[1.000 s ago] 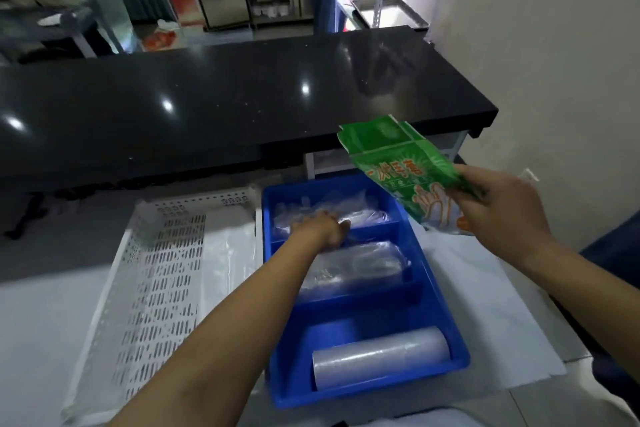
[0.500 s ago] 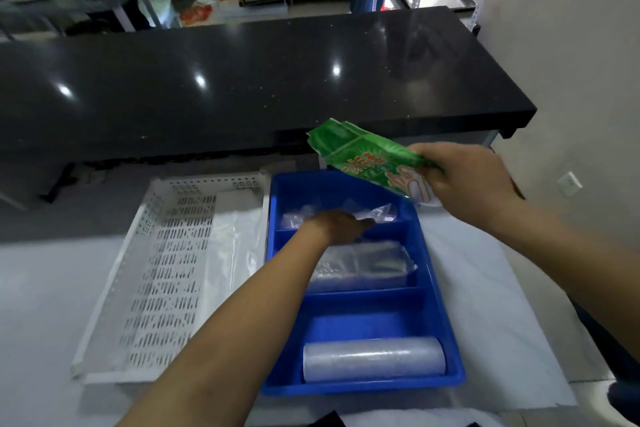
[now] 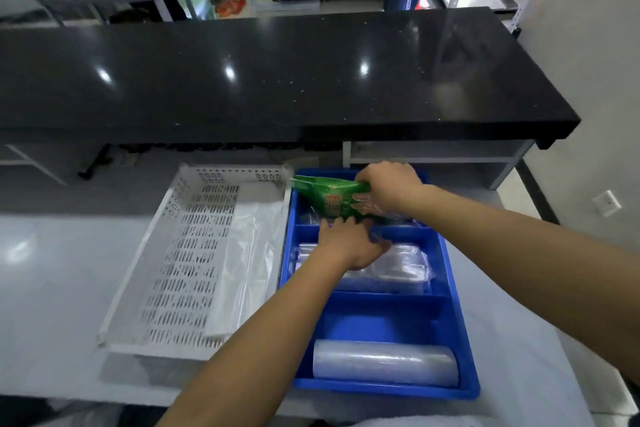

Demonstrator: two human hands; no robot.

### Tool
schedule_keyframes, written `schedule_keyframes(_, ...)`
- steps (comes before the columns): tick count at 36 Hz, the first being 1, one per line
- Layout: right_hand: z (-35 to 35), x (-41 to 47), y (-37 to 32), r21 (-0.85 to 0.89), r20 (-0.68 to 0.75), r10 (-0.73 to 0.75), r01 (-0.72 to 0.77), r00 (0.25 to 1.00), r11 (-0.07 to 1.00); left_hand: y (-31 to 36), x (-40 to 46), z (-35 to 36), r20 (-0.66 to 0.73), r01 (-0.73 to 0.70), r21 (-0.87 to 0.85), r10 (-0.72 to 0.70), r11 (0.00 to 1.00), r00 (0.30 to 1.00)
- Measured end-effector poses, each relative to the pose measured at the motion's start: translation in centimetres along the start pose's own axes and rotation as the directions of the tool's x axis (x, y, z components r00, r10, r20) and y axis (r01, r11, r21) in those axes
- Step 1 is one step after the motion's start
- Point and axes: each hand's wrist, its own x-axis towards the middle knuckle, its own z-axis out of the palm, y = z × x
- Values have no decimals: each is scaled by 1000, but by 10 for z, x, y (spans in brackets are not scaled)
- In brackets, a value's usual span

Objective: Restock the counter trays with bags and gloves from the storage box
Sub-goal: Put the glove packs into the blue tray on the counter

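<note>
A blue tray with three compartments sits on the white counter. My right hand grips a green glove packet low over the tray's far compartment, which holds clear plastic. My left hand rests across the divider onto a stack of clear bags in the middle compartment; whether it grips anything I cannot tell. A roll of clear bags lies in the near compartment. Left of the blue tray stands a white perforated tray with flat white bags along its right side.
A long black countertop runs across behind the trays, raised above the white work surface. A white shelf frame sits under its right end. The wall is close on the right.
My right hand has lowered the green packet from up in the air down onto the far compartment. My left hand has slid back from the far compartment toward the middle one.
</note>
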Motion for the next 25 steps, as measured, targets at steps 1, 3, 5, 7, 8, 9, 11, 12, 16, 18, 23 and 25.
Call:
schedule_keyframes(1,2,1,4,30,6,-1,0,1000,1000,-2,-4,0,-27,-15,-5,14,1000,1000)
schedule_keyframes(3,0,3,10,66,37,-15,12,999,998,-6,-14,-2,-101,-55,-35,51,998,994)
schedule_keyframes(5,-5,6,14,106,111,-39,27,993,994,-14,-23,-6,-198,-100,-103,78,990,977)
schedule_keyframes(7,-11,10,17,154,182,-52,24,982,988,-24,-31,-11,-297,-112,-209,46,972,954)
schedule_keyframes(8,-13,13,19,172,206,-51,15,977,985,-29,-34,-13,-339,-111,-274,12,955,941)
schedule_keyframes(9,-14,14,21,184,208,-47,8,977,983,-35,-37,-15,-376,-117,-336,-20,935,927)
schedule_keyframes(11,-12,17,23,193,115,-13,-9,993,981,-43,-40,-18,-438,-156,-408,-43,900,898)
schedule_keyframes(12,-8,17,23,184,40,17,-24,999,983,-46,-39,-20,-460,-179,-409,-33,895,887)
schedule_keyframes(16,22,0,16,-8,-244,46,-49,969,999,-50,-30,-23,-498,-214,-309,35,927,867)
schedule_keyframes(18,40,-17,11,0,-293,33,-34,955,999,-50,-23,-20,-463,-173,-231,49,957,885)
schedule_keyframes(23,76,-39,19,152,-44,178,-170,983,974,-49,1,-9,-342,-2,-39,-12,999,940)
schedule_keyframes(25,81,-40,25,170,-2,192,-188,981,967,-49,10,-7,-330,34,-9,-35,999,943)
